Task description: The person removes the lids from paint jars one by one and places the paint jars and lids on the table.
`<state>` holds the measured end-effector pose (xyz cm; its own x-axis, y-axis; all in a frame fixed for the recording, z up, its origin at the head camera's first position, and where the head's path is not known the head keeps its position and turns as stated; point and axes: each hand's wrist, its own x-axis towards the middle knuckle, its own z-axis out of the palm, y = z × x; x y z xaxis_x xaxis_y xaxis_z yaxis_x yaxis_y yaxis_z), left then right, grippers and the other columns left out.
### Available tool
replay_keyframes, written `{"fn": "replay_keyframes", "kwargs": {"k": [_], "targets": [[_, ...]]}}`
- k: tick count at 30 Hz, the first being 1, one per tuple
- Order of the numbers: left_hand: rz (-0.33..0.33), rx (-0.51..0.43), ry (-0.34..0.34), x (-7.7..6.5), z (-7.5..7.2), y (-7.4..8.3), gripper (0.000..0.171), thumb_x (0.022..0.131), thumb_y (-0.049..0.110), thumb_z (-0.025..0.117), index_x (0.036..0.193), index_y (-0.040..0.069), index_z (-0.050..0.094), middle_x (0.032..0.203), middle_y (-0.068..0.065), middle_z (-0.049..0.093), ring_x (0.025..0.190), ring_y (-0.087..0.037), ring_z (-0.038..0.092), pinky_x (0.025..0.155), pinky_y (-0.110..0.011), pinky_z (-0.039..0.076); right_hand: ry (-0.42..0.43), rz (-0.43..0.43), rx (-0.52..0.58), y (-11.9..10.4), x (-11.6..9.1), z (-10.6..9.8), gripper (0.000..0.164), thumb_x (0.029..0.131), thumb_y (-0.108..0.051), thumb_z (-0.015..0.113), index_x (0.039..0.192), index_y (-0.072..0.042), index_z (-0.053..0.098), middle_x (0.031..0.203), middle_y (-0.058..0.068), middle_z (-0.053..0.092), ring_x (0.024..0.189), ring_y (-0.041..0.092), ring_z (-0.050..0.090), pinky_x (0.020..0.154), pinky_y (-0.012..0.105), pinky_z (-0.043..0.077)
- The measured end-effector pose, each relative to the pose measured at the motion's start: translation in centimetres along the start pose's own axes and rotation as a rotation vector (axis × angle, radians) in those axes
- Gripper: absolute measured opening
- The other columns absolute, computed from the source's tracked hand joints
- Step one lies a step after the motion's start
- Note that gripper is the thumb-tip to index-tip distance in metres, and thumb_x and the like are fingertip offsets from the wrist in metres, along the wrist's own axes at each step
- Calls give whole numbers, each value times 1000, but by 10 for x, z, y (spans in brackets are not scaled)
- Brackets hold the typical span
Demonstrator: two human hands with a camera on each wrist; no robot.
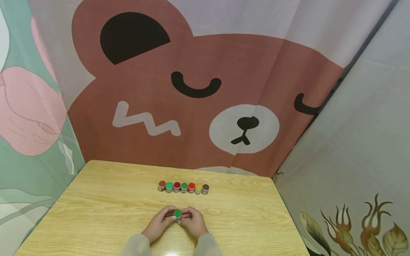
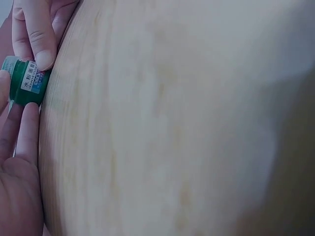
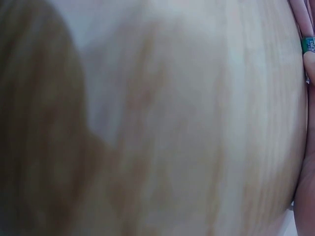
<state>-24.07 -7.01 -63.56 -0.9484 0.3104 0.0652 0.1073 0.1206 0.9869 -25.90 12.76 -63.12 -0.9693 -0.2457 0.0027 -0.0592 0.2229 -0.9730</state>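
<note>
A small green paint jar [image 1: 177,214] with a green lid is between my two hands, low over the wooden table near its front. My left hand [image 1: 160,223] holds it from the left, thumb in front and fingers behind. From the right, my right hand [image 1: 194,222] pinches it with thumb and fingertips. The left wrist view shows the jar [image 2: 32,81] tipped on its side relative to that camera, its white label with printed characters uncovered. Only a sliver of the jar [image 3: 309,44] shows at the edge of the right wrist view.
Beyond the hands, several similar paint jars [image 1: 184,187] stand upright in a side-by-side row, with brown, green, red, yellow and dark lids. The wooden table [image 1: 250,213] ends against a bear-print curtain [image 1: 198,117]. Printed curtains also hang left and right.
</note>
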Motion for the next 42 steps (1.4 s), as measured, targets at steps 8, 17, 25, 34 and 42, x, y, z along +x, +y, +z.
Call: {"fn": "replay_keyframes", "kwargs": {"k": [8,17,25,34,42], "targets": [[10,66,29,-1,2,2,40,103,27,61,136,6,59,135,-15,58,121,-29,58,96,-21,50,-8,12,9,-4,0,0,28,78,11,80,103,1,71,91,2,68,84,11,67,76,20,59],[-4,74,30,-1,2,0,39,102,30,62,136,9,60,136,-13,55,123,-29,58,97,-21,49,-12,22,4,-1,0,-1,29,78,12,79,103,0,71,92,3,68,85,14,67,75,20,59],[-1,74,56,-2,5,5,37,102,23,63,134,6,60,133,-13,58,120,-30,59,95,-24,51,-14,3,30,-3,-2,-1,28,79,12,78,105,4,70,91,5,68,85,14,67,75,20,59],[-9,64,90,-6,9,23,34,100,17,64,130,1,60,131,-16,59,119,-34,60,94,-25,53,-14,4,16,-1,1,-1,28,79,11,78,104,3,71,91,3,68,85,14,67,75,20,59],[18,99,45,-3,5,4,41,102,27,63,137,6,58,135,-16,56,120,-29,59,96,-21,51,5,19,4,0,0,0,29,77,11,80,103,1,72,88,1,68,81,11,67,73,19,59]]}}
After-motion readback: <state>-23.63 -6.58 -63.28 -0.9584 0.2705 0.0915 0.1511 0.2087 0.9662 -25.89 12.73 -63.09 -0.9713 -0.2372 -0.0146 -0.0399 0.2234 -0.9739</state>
